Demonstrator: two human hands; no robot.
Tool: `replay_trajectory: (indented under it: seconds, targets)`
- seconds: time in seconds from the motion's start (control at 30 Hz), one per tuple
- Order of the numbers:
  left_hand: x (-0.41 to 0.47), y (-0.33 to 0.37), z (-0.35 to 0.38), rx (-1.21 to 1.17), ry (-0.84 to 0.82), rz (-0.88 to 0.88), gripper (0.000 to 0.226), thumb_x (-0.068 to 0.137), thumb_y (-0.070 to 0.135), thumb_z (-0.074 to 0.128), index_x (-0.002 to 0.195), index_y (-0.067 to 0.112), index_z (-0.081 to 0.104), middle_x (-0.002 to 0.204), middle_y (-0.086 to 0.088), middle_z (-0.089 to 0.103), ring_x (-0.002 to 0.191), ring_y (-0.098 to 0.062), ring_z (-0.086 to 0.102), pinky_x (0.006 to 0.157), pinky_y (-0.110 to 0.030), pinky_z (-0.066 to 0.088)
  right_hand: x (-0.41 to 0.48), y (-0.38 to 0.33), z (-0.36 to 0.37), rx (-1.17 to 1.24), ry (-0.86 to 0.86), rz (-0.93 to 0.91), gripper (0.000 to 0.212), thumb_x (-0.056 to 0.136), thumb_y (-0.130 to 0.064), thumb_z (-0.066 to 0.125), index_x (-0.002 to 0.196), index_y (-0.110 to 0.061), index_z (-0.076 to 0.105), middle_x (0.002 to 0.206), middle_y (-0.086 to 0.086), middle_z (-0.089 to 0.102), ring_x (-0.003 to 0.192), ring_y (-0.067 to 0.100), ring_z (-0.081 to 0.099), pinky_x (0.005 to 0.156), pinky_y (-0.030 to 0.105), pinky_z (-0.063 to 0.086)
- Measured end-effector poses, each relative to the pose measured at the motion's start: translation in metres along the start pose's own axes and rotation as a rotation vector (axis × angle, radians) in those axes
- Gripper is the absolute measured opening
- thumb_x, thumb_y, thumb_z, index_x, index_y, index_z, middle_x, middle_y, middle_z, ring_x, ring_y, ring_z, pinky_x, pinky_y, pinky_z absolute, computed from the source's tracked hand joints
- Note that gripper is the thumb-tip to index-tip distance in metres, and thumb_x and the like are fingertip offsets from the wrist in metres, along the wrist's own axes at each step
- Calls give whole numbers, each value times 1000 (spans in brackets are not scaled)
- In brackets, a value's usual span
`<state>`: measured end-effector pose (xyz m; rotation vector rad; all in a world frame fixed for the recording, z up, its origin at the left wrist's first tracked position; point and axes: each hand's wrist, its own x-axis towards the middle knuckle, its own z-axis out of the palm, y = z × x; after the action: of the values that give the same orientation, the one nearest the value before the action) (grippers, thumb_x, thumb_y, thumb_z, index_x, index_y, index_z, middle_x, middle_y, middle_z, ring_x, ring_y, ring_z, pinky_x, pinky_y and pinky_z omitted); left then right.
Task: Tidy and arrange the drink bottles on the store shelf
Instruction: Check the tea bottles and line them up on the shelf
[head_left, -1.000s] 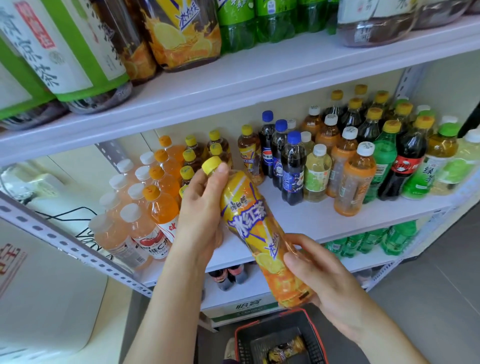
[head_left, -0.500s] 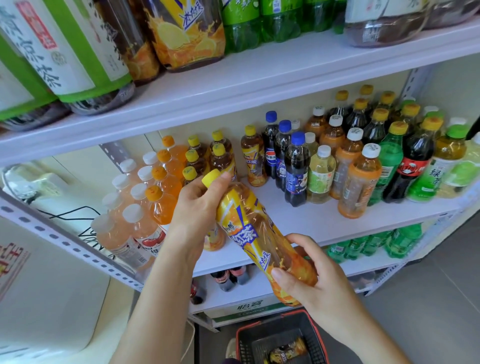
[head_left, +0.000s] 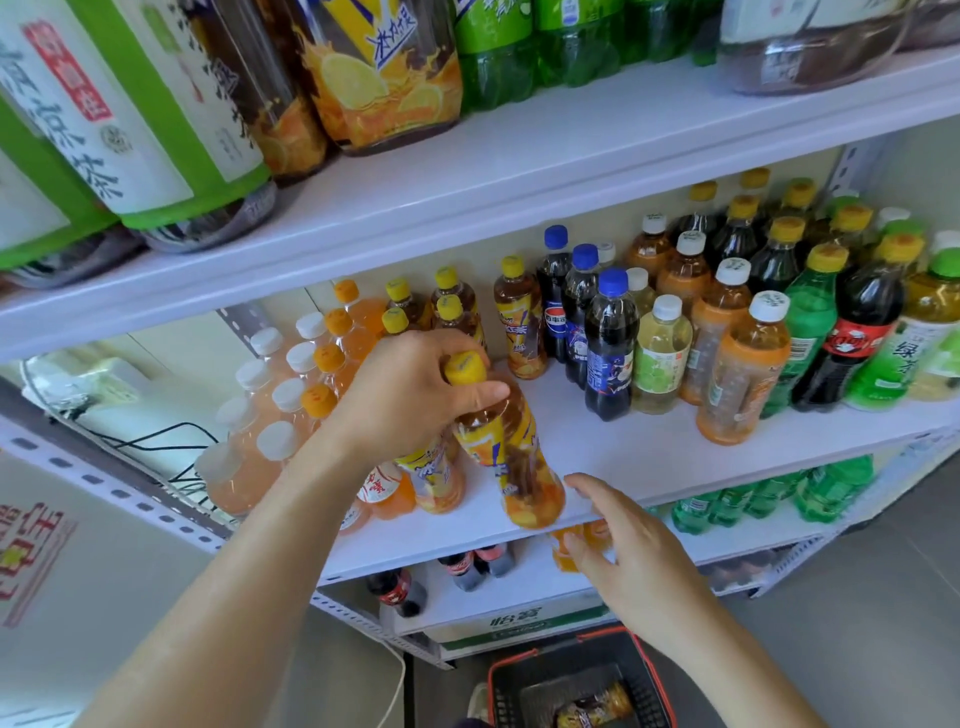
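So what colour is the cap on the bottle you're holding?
Yellow; the cap on the bottle in the left hand shows best in the head view.

Left hand (head_left: 410, 395): bare, forearm uncovered to the 7 o'clock edge.
Right hand (head_left: 623, 551): bare, forearm uncovered toward 5 o'clock.
Fingers (head_left: 592, 491): nails seemingly short, plain.

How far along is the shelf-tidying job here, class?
Done: rows of bottles stand on the middle shelf. In hand: the left hand grips an iced tea bottle by its neck, tilted at the shelf's front edge; the right hand is open beside it. Left: standing it upright, plus a spare bottle lying in the basket.
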<state>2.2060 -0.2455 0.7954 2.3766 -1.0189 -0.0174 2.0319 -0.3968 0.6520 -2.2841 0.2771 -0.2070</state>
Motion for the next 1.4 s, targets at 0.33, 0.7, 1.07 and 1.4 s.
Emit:
replay_trajectory:
  seconds: [0.33,0.7,1.07,1.4]
  targets:
    - [58,-36,33,538,-20,-74,42,87,46,68,106,8,68,92,-14,71,91,-35,64,66,-36,47,67,-1,-39,-105,199,0,50,92,-15,59,141,-16,45,140,3,50,124,23,49,96,33,40]
    - [87,-49,50,920,-99,-220,46,96,54,51,120,15,57,101,-9,63,104,-31,61,59,-33,40,163,-8,-80,-438,317,-51,74,88,-15,60,152,-8,24,159,15,20,144,35,21,116,43,24]
    - [175,-21,92,596,-95,-109,62,92,18,59,149,17,33,151,-15,38,133,-38,42,96,-49,47,185,11,-81,-319,457,-10,58,86,-12,69,139,-19,46,124,15,57,111,37,53,88,45,46]
    - [165,-22,99,549,-123,-22,32,88,30,65,116,16,59,113,-16,61,102,-35,60,75,-34,44,189,12,-83,-149,449,65,58,84,-12,69,136,-21,46,127,8,56,118,31,52,93,44,47]
